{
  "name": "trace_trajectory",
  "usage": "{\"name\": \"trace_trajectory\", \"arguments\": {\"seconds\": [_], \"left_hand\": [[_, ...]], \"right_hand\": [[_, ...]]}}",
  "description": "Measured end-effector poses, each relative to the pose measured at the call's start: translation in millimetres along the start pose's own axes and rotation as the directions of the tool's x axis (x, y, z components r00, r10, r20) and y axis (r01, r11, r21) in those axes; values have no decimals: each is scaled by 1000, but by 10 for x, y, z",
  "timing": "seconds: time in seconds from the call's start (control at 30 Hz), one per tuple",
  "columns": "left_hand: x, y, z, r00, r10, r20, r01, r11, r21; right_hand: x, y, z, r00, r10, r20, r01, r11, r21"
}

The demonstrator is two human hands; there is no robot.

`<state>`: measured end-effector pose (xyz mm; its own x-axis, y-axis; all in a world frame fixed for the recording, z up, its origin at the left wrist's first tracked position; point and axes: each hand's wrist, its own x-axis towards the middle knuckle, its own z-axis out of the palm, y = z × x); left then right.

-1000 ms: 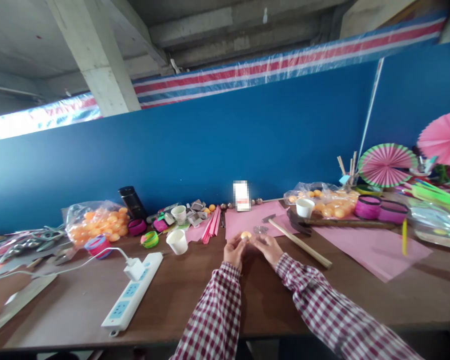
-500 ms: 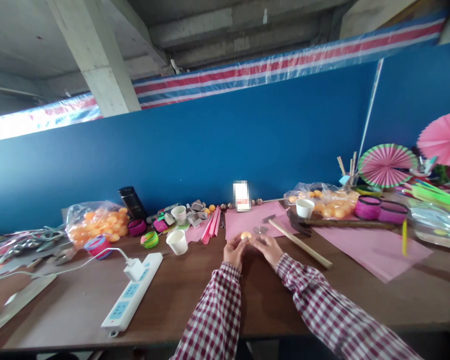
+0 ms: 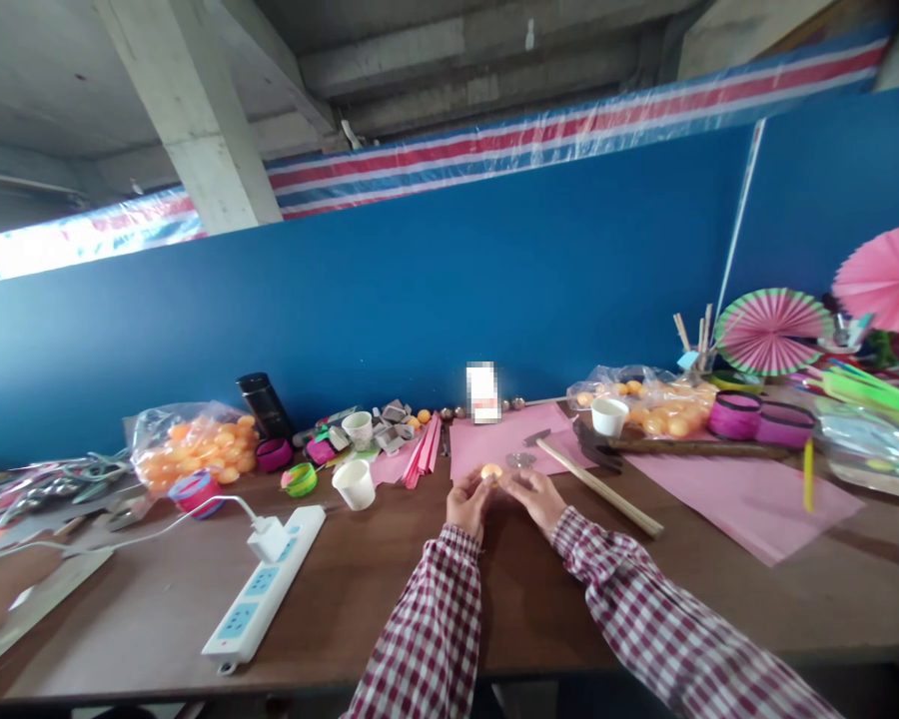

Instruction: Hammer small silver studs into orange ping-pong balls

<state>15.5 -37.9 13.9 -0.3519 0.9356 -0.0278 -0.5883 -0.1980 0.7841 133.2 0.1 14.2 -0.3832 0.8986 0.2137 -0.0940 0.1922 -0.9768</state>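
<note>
An orange ping-pong ball is pinched up at the fingertips, just above the brown table. My left hand has its fingers closed round the ball's left side. From the other side, my right hand meets it with thumb and fingers drawn together; its fingertips partly hide one another. Just beyond the right hand lies a small grey, shiny heap, too blurred to name. A hammer with a pale wooden handle rests to the right, its head on pink paper.
White paper cups and pink strips stand left of my hands, with a power strip nearer. Bags of orange balls lie on both sides. A dark-headed tool lies at right. Another person's hand is at the left edge.
</note>
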Motion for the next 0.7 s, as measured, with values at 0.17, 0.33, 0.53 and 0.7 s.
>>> {"name": "trace_trajectory", "arguments": {"seconds": [0.17,0.33,0.53,0.7], "left_hand": [[-4,-8,-12,1000,4,17,-5,1000,17],[8,-27,-25,1000,7,20,-8,999,36],[47,-55,-37,1000,12,3,-12,998,63],[33,-42,-21,1000,23,-12,-22,996,90]], "right_hand": [[19,42,-14,1000,23,6,-23,1000,7],[28,51,-11,999,53,9,-53,998,34],[-13,9,27,997,60,-41,-58,997,59],[-54,-54,49,994,92,-64,-83,988,133]]}}
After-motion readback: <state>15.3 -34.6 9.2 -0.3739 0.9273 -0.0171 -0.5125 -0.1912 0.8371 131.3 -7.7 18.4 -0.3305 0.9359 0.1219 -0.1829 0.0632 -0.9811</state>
